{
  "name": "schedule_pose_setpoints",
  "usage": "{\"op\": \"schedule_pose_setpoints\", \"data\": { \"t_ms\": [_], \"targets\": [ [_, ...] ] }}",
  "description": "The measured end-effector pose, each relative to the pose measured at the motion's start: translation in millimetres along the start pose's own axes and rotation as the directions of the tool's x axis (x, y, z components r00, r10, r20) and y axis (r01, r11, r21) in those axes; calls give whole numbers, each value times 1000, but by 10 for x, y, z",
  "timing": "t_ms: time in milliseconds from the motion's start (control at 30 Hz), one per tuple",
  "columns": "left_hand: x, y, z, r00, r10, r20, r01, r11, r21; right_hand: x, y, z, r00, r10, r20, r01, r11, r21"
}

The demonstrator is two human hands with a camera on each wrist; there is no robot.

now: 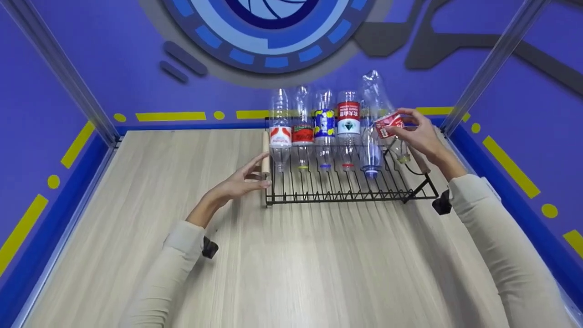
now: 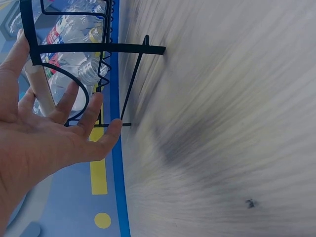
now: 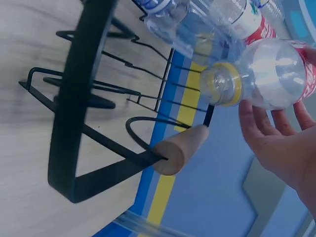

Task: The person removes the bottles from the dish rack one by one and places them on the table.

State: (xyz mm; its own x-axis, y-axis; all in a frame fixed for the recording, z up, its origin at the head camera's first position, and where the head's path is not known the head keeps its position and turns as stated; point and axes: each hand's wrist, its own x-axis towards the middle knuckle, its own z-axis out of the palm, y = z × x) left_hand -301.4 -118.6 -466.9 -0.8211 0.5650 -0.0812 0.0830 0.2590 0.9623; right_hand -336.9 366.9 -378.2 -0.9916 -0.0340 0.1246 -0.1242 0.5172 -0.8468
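My right hand [image 1: 423, 136] holds a clear plastic bottle with a red label [image 1: 389, 125], neck down, over the right end of a black wire rack [image 1: 350, 198]. Its yellow-ringed neck [image 3: 228, 84] shows in the right wrist view, with my fingers [image 3: 261, 123] along the label. At the rack's left end, my left hand [image 1: 237, 182] has its fingers spread beside the wooden handle [image 1: 266, 152]. Several upside-down bottles stand in a row in the rack, among them a blue-labelled bottle [image 1: 324, 123] and a crinkled clear bottle [image 1: 372, 152] beside the held one.
The rack stands on a light wood table [image 1: 182, 155], near its back edge. A second wooden handle [image 3: 182, 148] sits at the rack's right end. Blue-purple panels [image 1: 114, 68] with yellow markings enclose the table behind and at both sides.
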Motion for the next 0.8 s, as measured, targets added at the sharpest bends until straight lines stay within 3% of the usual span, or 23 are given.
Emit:
{"op": "schedule_pose_setpoints", "data": {
  "t_ms": [300,500,800],
  "targets": [
    [2,-1,5,1000,-25,-9,25,1000,-1,-68,-159,99,988,-103,115,100,994,37],
    [-4,-14,1,1000,-19,-4,19,1000,1,-81,-253,185,977,-90,194,98,995,-34],
    [6,-19,4,1000,-16,-5,16,1000,9,-130,-431,276,926,-109,362,146,986,-76]
  ]
}}
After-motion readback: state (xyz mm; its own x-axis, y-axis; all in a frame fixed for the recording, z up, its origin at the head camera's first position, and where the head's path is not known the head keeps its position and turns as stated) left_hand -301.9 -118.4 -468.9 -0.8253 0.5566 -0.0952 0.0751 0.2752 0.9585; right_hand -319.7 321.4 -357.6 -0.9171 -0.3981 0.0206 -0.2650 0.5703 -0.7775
